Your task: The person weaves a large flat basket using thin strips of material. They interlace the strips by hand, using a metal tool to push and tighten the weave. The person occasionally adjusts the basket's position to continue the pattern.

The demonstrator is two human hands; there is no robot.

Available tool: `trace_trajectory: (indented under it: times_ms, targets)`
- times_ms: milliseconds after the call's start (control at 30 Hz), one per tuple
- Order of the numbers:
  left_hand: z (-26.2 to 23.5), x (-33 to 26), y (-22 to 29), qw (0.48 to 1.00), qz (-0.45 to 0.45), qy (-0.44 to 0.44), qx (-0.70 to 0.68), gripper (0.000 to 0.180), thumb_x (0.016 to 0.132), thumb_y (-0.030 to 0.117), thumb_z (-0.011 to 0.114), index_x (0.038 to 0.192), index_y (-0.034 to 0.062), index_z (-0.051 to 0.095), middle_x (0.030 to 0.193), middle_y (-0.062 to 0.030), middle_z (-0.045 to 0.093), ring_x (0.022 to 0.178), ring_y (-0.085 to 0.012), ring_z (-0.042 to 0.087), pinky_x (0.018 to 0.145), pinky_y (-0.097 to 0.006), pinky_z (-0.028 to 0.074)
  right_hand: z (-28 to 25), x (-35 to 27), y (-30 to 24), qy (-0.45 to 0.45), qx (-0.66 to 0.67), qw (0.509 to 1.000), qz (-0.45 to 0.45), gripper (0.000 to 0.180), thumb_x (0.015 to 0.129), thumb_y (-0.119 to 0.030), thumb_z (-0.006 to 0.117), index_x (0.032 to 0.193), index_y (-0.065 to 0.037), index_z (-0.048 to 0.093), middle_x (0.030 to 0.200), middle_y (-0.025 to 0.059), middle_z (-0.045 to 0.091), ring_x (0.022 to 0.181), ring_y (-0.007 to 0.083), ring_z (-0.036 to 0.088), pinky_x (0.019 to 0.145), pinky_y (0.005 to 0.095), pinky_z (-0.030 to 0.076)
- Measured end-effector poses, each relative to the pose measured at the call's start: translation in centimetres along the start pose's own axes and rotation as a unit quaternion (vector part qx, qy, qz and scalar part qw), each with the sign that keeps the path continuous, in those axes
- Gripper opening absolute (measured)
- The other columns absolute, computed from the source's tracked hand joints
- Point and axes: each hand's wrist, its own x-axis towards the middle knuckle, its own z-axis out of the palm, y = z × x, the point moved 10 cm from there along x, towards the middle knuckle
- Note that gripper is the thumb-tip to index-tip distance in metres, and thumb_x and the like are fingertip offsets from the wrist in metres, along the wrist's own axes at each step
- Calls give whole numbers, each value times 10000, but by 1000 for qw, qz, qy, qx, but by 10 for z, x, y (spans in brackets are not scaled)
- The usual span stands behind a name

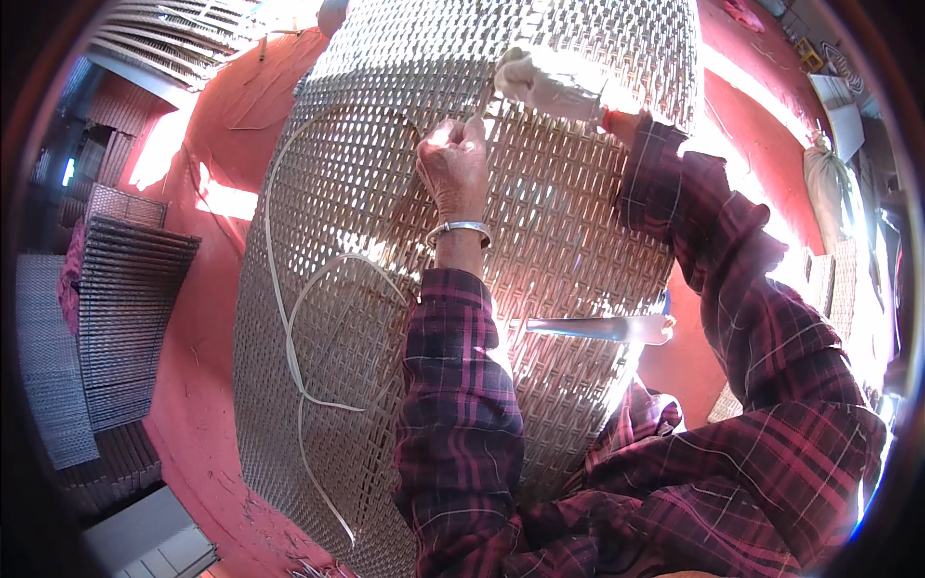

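Okay, key relation: both hands meet at the far half of the woven wicker panel (568,202), left hand (451,164) just below and left of the right hand (549,85). What looks like a thin strip (486,104) bridges them, long axis running up and slightly right from the left fingertips toward the right ones. Left is nearer its lower end.

Grip: left fingers curled in, thumb pressed against index, apparently pinching that strip. Right wears a pale glove-like cover; glare washes it out, can't tell what its fingers close on.

Panel lies directly under both hands, filling the middle, curved, long axis running away from the person over red floor (207,318).

Loose pale strand (302,395) loops over the panel's left side, left of the plaid left sleeve (462,385); one end near the cuff. Flat metal blade (597,329) lies crosswise below the hands, right of the left forearm, at the panel's right edge. Metal bangle (461,231) on left wrist.
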Motion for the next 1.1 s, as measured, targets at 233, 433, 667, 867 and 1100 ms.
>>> trace_trajectory:
  times_ms: [233, 433, 667, 867, 1100]
  targets:
    - [18, 6, 5, 979, -68, -129, 146, 192, 717, 228, 617, 627, 63, 660, 647, -150, 638, 617, -321, 623, 607, -441, 470, 10, 12, 23, -41, -257, 965, -16, 209, 881, -231, 544, 829, -78, 676, 979, 42, 556, 977, 201, 523, 855, 359, 442]
    - [38, 17, 4, 959, -74, -177, 209, 216, 791, 237, 575, 745, 59, 689, 806, -194, 674, 771, -373, 658, 699, -449, 497, 16, 12, 32, -98, -316, 936, 123, 304, 866, -334, 548, 864, -76, 709, 1229, 56, 545, 1147, 214, 475, 987, 391, 392]
    - [34, 6, 15, 967, -57, -102, 227, 215, 859, 249, 616, 832, 43, 672, 860, -167, 679, 777, -346, 661, 698, -423, 509, 2, 6, 36, 59, -101, 961, 252, 225, 801, -239, 703, 829, -16, 696, 1008, 32, 616, 727, 144, 558, 665, 304, 471]
    - [13, -46, 43, 987, 65, -81, 125, 313, 849, 162, 644, 1121, 32, 564, 1129, -144, 588, 1010, -257, 570, 909, -429, 406, -46, 4, 28, 233, -12, 960, 154, 140, 880, -145, 579, 950, -34, 627, 806, 26, 602, 746, 145, 588, 672, 296, 488]
    - [-21, -148, 50, 962, 227, -40, 143, 503, 760, 177, 700, 1218, 84, 513, 1272, -114, 498, 1117, -262, 512, 895, -453, 339, -11, 12, -41, 55, 129, 989, 37, 140, 901, -168, 593, 972, -53, 627, 759, 19, 578, 676, 122, 534, 643, 279, 463]
